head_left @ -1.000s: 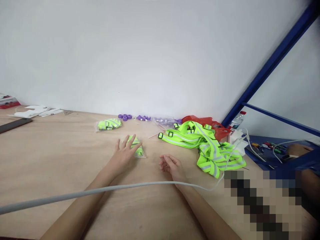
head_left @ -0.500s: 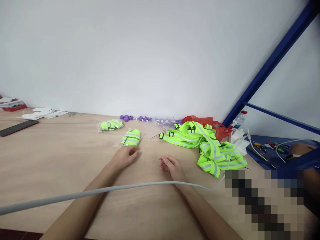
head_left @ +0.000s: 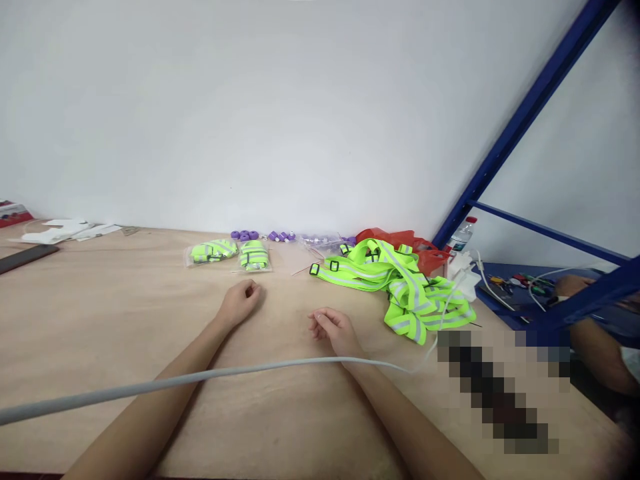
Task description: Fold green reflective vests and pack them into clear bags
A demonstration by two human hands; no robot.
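A grey cable [head_left: 200,379] crosses our forearms. Our left hand [head_left: 241,301] and right hand [head_left: 334,330] rest idle on the bench [head_left: 125,313], fingers loosely curled, holding nothing. Just beyond the left fingers lies a bagged vest [head_left: 254,255]. Beyond and right of the right fingers sprawls a loose vest pile [head_left: 400,290].

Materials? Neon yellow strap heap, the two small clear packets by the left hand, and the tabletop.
Neon yellow strap heap: looks like matte woven fabric webbing with shinier grey reflective stripes; it drapes limply. Its black buckles are probably plastic. Two small clear packets: thin glossy plastic film, judging by the glare, over folded straps. Light tabletop: bare wood, likely plywood, with faint grain and a matte finish.
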